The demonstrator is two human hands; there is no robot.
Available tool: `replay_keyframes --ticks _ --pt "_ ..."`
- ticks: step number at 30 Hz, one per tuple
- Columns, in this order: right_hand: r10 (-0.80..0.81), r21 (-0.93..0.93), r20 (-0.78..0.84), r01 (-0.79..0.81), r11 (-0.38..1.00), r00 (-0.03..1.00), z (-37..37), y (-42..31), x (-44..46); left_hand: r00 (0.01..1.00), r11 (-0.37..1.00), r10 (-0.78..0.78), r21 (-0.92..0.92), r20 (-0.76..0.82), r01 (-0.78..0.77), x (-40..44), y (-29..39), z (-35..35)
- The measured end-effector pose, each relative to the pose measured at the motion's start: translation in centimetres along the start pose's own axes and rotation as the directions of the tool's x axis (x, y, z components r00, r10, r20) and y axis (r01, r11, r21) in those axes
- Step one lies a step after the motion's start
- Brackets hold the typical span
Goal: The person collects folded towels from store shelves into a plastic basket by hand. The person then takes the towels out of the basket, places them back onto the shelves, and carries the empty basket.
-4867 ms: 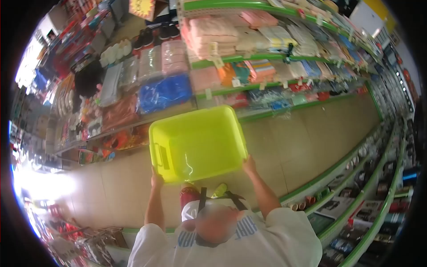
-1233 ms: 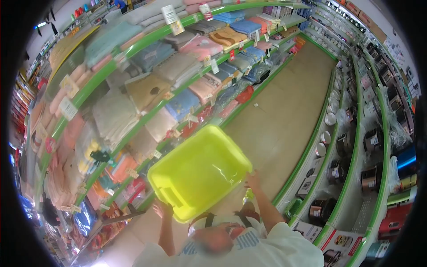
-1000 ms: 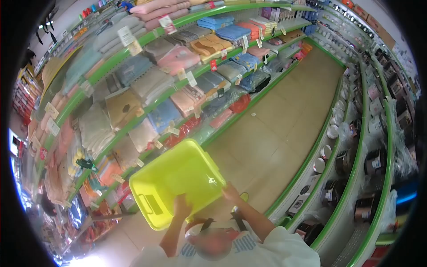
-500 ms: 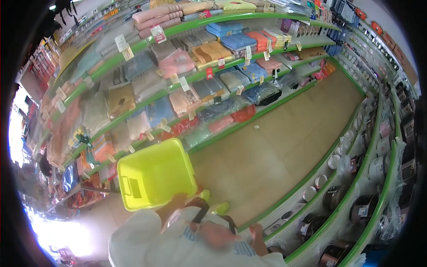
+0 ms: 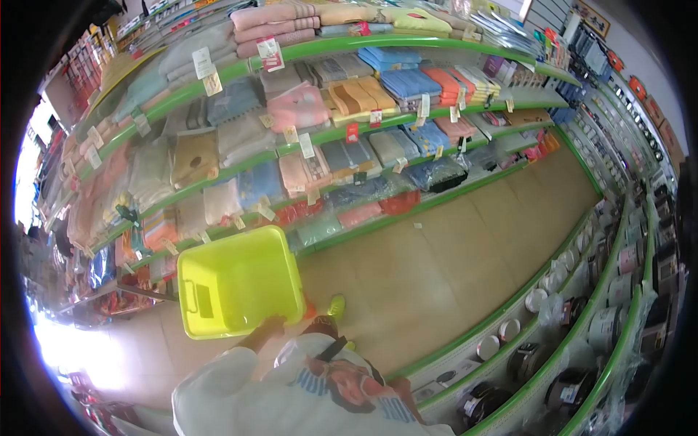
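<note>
A bright yellow-green plastic bin (image 5: 243, 283), open side up and with nothing visible inside, is left of centre, beside the lower towel shelf. My left hand (image 5: 272, 326) is at its near rim, wrapped round the edge; the fingertips are blurred. Low in the view, my right hand (image 5: 400, 385) is away from the bin, next to the front of my shirt and close to the right-hand shelves. Its fingers are hard to make out.
Folded towels (image 5: 356, 98) with price tags fill green-edged shelves (image 5: 443, 111) ahead. Tiled floor (image 5: 407, 272) runs along the aisle. Shelves at the right hold boxed pots and white bowls (image 5: 488, 346). My yellow shoe (image 5: 336, 306) is right of the bin.
My right hand has come off the bin and dropped to the lower right. My left hand has moved from the handle side to the near rim. The bin appears further left as the view turned.
</note>
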State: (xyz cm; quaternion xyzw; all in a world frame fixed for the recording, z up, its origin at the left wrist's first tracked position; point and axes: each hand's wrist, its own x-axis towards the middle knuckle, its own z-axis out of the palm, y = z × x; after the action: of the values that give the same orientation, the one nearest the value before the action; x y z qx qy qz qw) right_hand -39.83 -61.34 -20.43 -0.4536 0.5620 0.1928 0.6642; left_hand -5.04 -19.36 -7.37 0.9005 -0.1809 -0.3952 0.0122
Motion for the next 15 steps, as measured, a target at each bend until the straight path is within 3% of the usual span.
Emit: replay_keyframes --ticks 1,4,5,7,9,11,12,14,15 --pt "-0.075 -0.079 0.076 0.081 0.994 0.994 2.0 -3.1 1.7 1.000 0.999 -0.016 -0.048 -0.008 0.016 0.6 -0.3 0.1" --pt "-0.345 -0.241 0.294 0.419 0.876 0.891 8.8 -13.6 5.2 0.986 0.971 -0.029 -0.230 0.167 0.067 0.9 -0.4 -2.3" --pt "-0.207 -0.293 0.275 0.287 0.912 0.939 11.4 -18.5 5.4 0.983 0.973 0.009 -0.227 0.182 0.033 2.4 -1.5 -1.7" --pt "-0.349 -0.384 0.261 0.429 0.818 0.900 16.7 -27.3 2.5 0.972 0.973 0.092 -0.228 0.216 -0.041 5.5 -3.4 -0.3" --pt "-0.387 -0.400 0.348 0.508 0.763 0.854 20.4 -34.2 2.4 1.000 0.918 -0.017 -0.397 0.010 0.020 2.3 1.2 -10.1" --pt "-0.352 -0.393 0.521 0.585 0.709 0.778 23.7 -41.4 1.1 0.982 0.902 -0.079 -0.432 -0.173 -0.003 2.7 2.4 -14.7" --pt "-0.370 -0.361 0.578 0.635 0.683 0.727 25.7 -44.4 1.2 0.961 0.924 -0.069 -0.380 -0.269 -0.040 5.0 1.9 -15.0" --pt "-0.450 -0.285 0.606 0.707 0.647 0.656 30.4 -51.0 0.3 0.846 0.827 -0.078 -0.509 -0.527 -0.241 9.3 1.7 -19.1" --pt "-0.512 -0.243 0.575 0.731 0.638 0.638 33.1 -54.5 -1.9 0.816 0.876 -0.108 -0.443 -0.568 -0.192 11.4 2.0 -22.3"
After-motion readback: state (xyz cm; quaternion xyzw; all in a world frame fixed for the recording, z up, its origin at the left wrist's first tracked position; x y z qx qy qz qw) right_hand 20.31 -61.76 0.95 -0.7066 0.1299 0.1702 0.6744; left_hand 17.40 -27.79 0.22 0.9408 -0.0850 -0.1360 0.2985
